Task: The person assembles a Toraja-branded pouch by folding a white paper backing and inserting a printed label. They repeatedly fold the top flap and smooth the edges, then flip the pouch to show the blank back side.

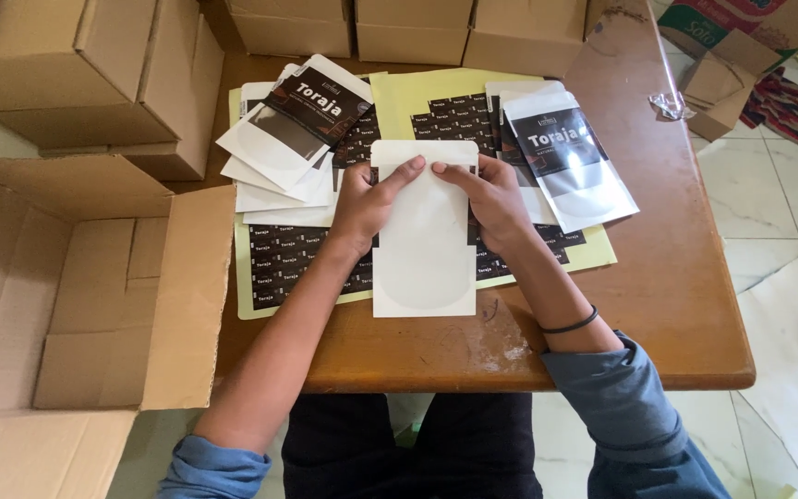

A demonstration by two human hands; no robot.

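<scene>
- Head view: an open cardboard box [76, 286] stands at the left of the desk [685, 277], mouth up, within easy reach; about six more closed boxes crowd the far edge.
- One yellow sheet of dark labels [297, 263] lies flat under the work.
- Two pouch stacks: unlabelled pile [274, 152] left, labelled pouches [570, 162] right.
- One blank white pouch [424, 249] lies centred, pinned flat by the left hand [362, 205] and right hand [491, 199], fingertips pressing near its top edge.
</scene>
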